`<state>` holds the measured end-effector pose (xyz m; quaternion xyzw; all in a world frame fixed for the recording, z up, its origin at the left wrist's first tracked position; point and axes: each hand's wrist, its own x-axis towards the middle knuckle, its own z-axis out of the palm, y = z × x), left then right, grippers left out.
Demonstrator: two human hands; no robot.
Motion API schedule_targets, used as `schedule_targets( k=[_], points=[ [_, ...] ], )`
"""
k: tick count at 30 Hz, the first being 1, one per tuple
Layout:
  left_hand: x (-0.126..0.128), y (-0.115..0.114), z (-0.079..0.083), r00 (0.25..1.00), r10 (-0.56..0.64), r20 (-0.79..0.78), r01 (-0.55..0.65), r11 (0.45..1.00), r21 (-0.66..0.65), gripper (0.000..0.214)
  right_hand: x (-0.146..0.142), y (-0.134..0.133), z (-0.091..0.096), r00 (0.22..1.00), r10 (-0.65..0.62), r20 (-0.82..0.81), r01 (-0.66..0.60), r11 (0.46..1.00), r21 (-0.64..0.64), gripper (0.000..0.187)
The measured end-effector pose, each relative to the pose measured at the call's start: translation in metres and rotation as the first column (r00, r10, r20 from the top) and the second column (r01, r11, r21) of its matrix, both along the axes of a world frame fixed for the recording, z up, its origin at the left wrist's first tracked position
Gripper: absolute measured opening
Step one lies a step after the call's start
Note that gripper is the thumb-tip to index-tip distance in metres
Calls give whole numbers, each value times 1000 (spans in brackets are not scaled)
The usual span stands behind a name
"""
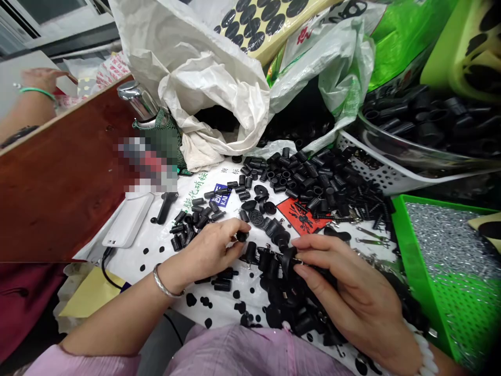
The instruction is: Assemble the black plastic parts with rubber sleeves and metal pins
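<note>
My left hand (pixel 209 248), with a silver bangle at the wrist, pinches a small black cylindrical plastic piece (pixel 241 236) between thumb and forefinger. Its end faces up. Across from it, my right hand (pixel 350 284) grips a black round plastic cap (pixel 288 262) by its edge, with a small metal bit near the fingertips. Short black tubes (pixel 268 261) lie between the two hands. Under and beside my right hand spreads a heap of black parts (pixel 301 313), partly covered by the hand. Beyond the hands, black ribbed cylinders (pixel 297 177) form a larger pile.
A green perforated tray (pixel 430 282) of small silver metal pieces stands at right, below a clear bowl of black tubes (pixel 430 141). Open white sacks (pixel 223 94) line the back. A white phone-like device (pixel 129 219) lies left, beside a brown board (pixel 66 183). Another person's arm (pixel 29 107) shows behind it.
</note>
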<state>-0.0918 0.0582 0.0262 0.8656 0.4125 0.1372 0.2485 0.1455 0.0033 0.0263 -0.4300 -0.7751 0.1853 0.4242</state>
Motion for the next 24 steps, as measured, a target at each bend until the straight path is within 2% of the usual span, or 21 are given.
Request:
schedule_targets(
  k=[4,8,13,17,21,24],
  points=[
    [9,-9,7,991,-68,111,71,997,-24,25,-1,-3,8,998,4,59,-8,998,69,14],
    [13,-13,9,978,-105,181,110,994,-21,24,-2,-8,18,980,21,200,-67,972,226,12],
    [19,-21,9,957,-161,242,163,987,13,24,-5,-11,9,952,82,293,-186,920,346,16],
    [21,-30,14,954,-161,253,171,985,-18,24,-7,-10,1,919,144,368,-266,914,306,23],
    [20,-35,13,921,-155,358,183,982,-43,27,-9,-6,12,966,137,220,-167,978,125,13],
    [19,-35,7,922,-143,361,171,984,-46,29,-9,-4,18,970,132,205,-149,986,73,12]
  ],
)
